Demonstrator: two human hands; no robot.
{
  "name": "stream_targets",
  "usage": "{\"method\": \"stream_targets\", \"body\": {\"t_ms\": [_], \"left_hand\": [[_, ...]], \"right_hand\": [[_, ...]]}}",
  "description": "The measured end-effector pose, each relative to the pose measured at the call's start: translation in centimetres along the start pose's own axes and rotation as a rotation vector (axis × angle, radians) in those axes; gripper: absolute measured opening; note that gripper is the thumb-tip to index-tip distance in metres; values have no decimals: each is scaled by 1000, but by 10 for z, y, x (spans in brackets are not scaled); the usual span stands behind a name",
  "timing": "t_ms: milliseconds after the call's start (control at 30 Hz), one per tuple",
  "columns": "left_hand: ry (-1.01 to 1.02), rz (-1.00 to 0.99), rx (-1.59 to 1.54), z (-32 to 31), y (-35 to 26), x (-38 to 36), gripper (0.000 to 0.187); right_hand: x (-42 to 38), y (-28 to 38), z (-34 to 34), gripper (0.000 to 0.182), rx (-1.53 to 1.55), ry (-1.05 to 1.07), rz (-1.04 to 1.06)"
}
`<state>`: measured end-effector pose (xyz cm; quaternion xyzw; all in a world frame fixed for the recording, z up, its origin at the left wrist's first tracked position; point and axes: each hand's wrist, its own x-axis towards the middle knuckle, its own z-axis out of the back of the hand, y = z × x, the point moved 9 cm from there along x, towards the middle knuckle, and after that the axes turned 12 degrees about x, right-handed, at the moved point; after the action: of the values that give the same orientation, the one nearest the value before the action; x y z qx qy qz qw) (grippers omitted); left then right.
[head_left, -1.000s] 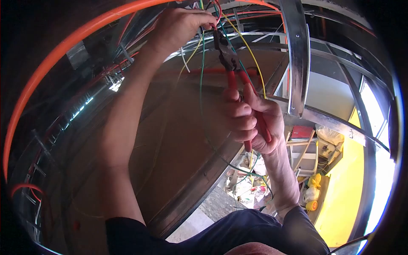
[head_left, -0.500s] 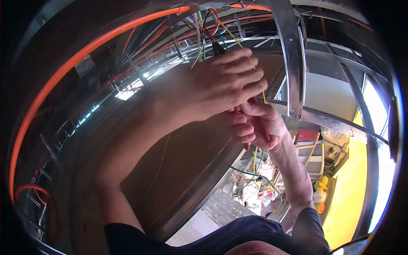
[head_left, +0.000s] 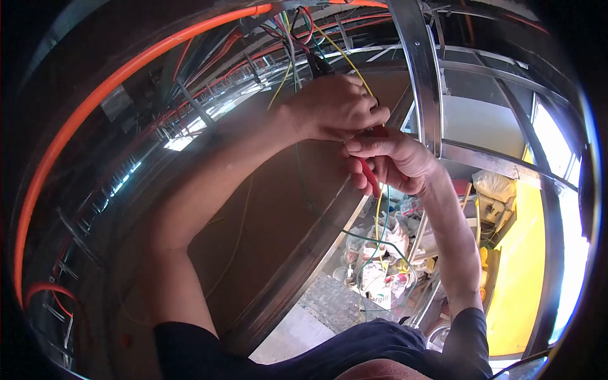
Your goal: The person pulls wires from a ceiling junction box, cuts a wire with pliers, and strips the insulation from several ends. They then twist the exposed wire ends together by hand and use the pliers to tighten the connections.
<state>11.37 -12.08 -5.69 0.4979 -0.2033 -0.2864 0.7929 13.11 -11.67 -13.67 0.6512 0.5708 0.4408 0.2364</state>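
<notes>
Raised overhead, my left hand (head_left: 339, 109) is closed, its fingers curled down just above my right hand. A yellow wire (head_left: 354, 69) runs down to those fingers; their tips are hidden, so I cannot see what they hold. My right hand (head_left: 402, 161) grips red-handled pliers (head_left: 369, 178), with one handle slanting below the fingers and the jaws hidden between the hands. Beside my left wrist hangs a black sleeve or taped cable end (head_left: 320, 65). Below the right hand dangle yellow and green wires (head_left: 380, 241).
A bundle of coloured wires (head_left: 294, 28) comes out above. An orange conduit (head_left: 95, 82) curves along the left, and a metal stud (head_left: 423, 76) hangs close to my right hand. A brown panel (head_left: 278, 196) lies behind my arms. Below are bags and clutter (head_left: 392, 234) and a yellow sheet (head_left: 522, 266).
My left hand's fingers have curled in from a more stretched pose. The right hand and pliers have shifted slightly upward, and the view has moved a little.
</notes>
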Motion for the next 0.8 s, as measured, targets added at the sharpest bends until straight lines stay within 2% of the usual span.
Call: {"method": "stream_targets", "body": {"t_ms": [33, 100, 133, 167, 233, 300, 333, 367, 433, 500, 567, 600, 633, 667, 700, 733, 767, 800], "left_hand": [[3, -6, -1, -1, -1, 0, 24], [-32, 30, 36, -1, 1, -2, 28], [-28, 31, 34, -2, 1, -2, 28], [17, 14, 20, -6, -1, -3, 30], [67, 0, -1, -7, -6, -4, 33], [136, 50, 113, -9, -3, 0, 34], [125, 66, 87, -11, -1, 1, 25], [122, 61, 82, -13, -1, 3, 25], [169, 92, 96, -22, 4, 5, 18], [87, 89, 76, -13, 4, 9, 19], [290, 146, 63, -24, 6, 9, 14], [286, 144, 63, -20, 6, 9, 14], [144, 140, -14, -4, 7, 8, 21], [5, 134, -90, 14, 10, 3, 31], [-86, 210, -125, 30, 23, -6, 42], [-174, 280, -163, 48, 38, -18, 54], [-173, 333, -133, 63, 52, -31, 63], [-182, 370, -60, 68, 64, -47, 61]], "right_hand": [[-3, 1, -5, 23, 6, 1, 4], [-13, 16, 6, 24, -410, -271, 147], [-24, 40, -17, 36, -896, -361, 386], [-46, 41, -24, 43, -1030, -568, 267], [-65, 39, -60, 33, -1513, -705, 834], [-49, 18, -54, 36, -1659, -895, 603], [-39, 7, -57, 49, -1896, -930, 626], [-40, 8, -52, 58, -1809, -1101, 686], [-39, 14, -54, 63, -1882, -1222, 682], [-35, 20, -41, 63, -1874, -1247, 689], [-38, 26, -33, 63, -1864, -1277, 699], [-40, 29, -33, 61, -1854, -1250, 695], [-42, 33, -34, 59, -1846, -1222, 694], [-44, 40, -33, 45, -1730, -1212, 674], [-46, 42, -30, 45, -1728, -1215, 677], [-40, 40, -23, 37, -1734, -1115, 603], [-34, 36, -18, 30, -1735, -1013, 531], [-32, 38, -11, 24, -1570, -986, 555]]}}
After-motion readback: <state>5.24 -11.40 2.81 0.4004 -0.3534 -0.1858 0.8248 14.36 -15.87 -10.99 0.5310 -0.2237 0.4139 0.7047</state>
